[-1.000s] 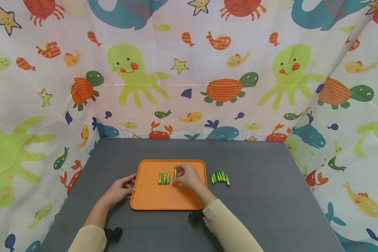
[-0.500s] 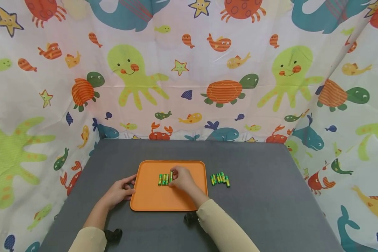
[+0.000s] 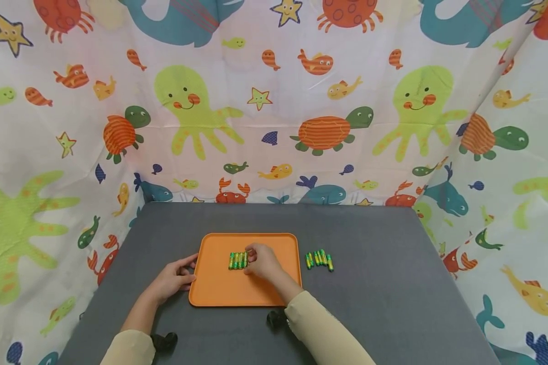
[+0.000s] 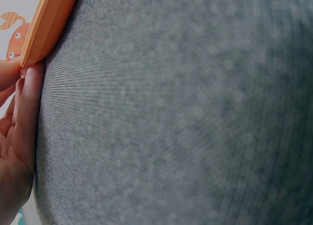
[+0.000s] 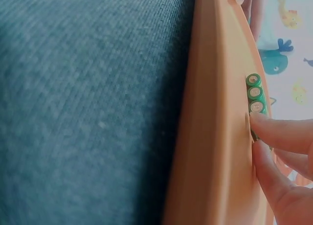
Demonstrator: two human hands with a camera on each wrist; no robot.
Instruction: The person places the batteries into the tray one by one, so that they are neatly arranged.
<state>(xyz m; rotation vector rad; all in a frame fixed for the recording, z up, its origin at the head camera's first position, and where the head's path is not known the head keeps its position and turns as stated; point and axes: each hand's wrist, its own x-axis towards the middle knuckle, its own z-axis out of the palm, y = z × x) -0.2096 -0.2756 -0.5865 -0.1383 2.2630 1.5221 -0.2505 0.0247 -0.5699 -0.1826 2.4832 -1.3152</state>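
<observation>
An orange tray [image 3: 219, 294] lies on the grey table. Near its middle, a row of green and yellow batteries [image 3: 235, 260] lies side by side. At the right end of this row my right hand [image 3: 266, 261] pinches one battery [image 5: 254, 136] between finger and thumb, right beside the others. Its fingers partly cover that battery in the right wrist view. My left hand [image 3: 170, 279] holds the tray's left rim, with its thumb and fingers [image 4: 32, 95] at the edge in the left wrist view.
Just right of the tray, several more green and yellow batteries [image 3: 320, 257] lie on the grey table [image 3: 370, 294]. A curtain [image 3: 274, 101] printed with sea animals hangs behind the table and along both sides.
My right hand has moved left across the tray with the battery, closing the gap to the row. The left hand has stayed at the tray's rim.
</observation>
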